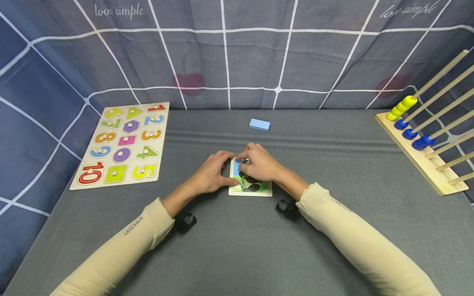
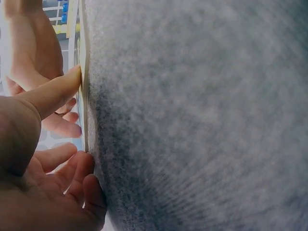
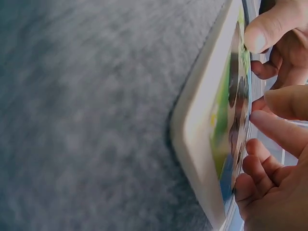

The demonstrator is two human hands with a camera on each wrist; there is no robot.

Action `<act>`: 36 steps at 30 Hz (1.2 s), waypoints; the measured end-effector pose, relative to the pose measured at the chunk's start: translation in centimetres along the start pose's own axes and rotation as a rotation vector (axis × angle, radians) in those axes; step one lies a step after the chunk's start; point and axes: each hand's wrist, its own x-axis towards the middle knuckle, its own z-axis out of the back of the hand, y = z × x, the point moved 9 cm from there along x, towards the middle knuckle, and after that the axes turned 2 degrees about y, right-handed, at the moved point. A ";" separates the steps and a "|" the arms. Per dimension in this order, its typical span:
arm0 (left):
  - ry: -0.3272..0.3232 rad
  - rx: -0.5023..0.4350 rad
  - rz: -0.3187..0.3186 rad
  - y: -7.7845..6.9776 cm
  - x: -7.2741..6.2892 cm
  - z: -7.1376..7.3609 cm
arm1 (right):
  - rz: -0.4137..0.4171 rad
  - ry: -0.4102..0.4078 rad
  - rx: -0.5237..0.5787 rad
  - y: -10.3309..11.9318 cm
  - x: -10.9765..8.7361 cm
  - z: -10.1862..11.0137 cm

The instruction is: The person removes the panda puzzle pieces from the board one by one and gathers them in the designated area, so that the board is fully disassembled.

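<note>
A small pale-rimmed picture board (image 1: pixel 253 187) lies between the hands, showing green leaves, blue sky and black-and-white shapes like a panda. My left hand (image 1: pixel 211 172) holds its left side. In the right wrist view, that thumb (image 3: pixel 257 41) presses on the picture while the other fingers sit at the edge. My right hand (image 1: pixel 262 162) reaches over the upper part of the board, covering much of it. Its index finger (image 3: pixel 274 127) touches the picture, the thumb stays raised off it, and the remaining fingers bend near the board's edge.
On the left lies a number-and-shape peg board (image 1: pixel 138 170). A light blue block (image 1: pixel 259 125) sits behind the hands. At the right stands a wooden bead rack (image 1: pixel 418 158) with yellow and blue beads on slanting rods. A gridded curtain (image 1: pixel 255 57) closes off the back.
</note>
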 end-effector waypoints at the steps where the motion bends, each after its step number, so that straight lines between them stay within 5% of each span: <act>1: 0.001 0.005 -0.002 -0.1 0.0 0.0 | 0.002 -0.001 0.010 0.0 0.0 0.0; 24: 0.021 0.201 -0.052 -1.2 -2.0 -0.5 | 0.039 -0.023 0.029 -0.5 -0.5 0.1; 36: 0.040 0.228 -0.092 -1.4 -2.2 -0.6 | 0.011 -0.007 0.140 -0.9 -0.5 0.1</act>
